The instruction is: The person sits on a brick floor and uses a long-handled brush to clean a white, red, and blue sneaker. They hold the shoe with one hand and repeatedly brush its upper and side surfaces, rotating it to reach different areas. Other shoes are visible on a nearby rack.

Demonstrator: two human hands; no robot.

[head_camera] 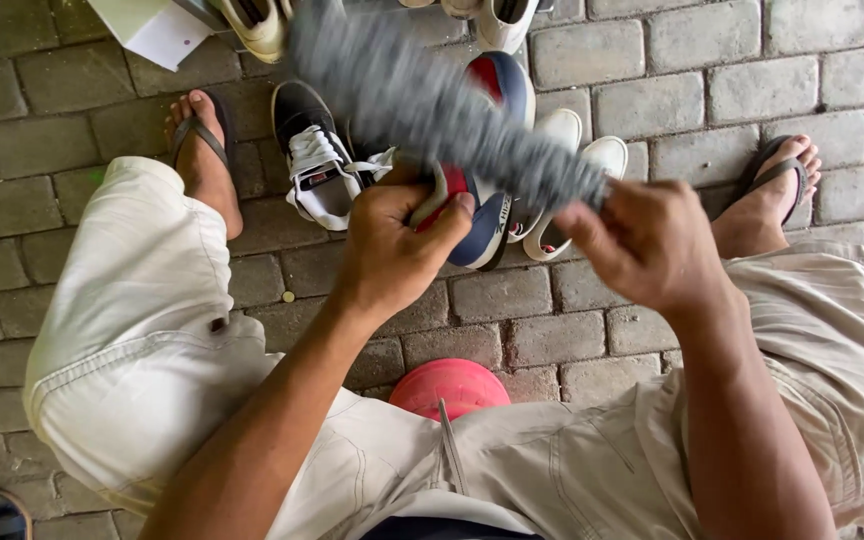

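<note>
The grey brick-paved floor (pixel 742 90) filled the view, and the person sat low over it in pale cloth shorts (pixel 142 340), knees spread, each foot in a dark flip-flop; the seat itself was hidden beneath the body. A long grey cloth-like piece (pixel 432 100), smeared by motion blur, ran from the top of the frame down to the right hand (pixel 642 245), so its material and exact shape were hard to make out. The navy, red and white sneaker (pixel 487 215) was held above the floor between the knees, largely covered by that grey piece and by the left hand (pixel 392 240). The left grip was wrapped around the sneaker's side, thumb pressed across its red part, forearm reaching up from the lower left. The right grip was pinched on the lower end of the grey piece, fingers curled inward, wrist bent.

Behind the held sneaker lay a black and white laced sneaker (pixel 312 160) and a pair of white slip-on shoes (pixel 577 170), partly hidden. More pale shoes (pixel 262 25) and a white paper (pixel 157 30) were cut off at the top edge. A round pink plastic object (pixel 447 385) showed between the thighs, its lower part hidden.
</note>
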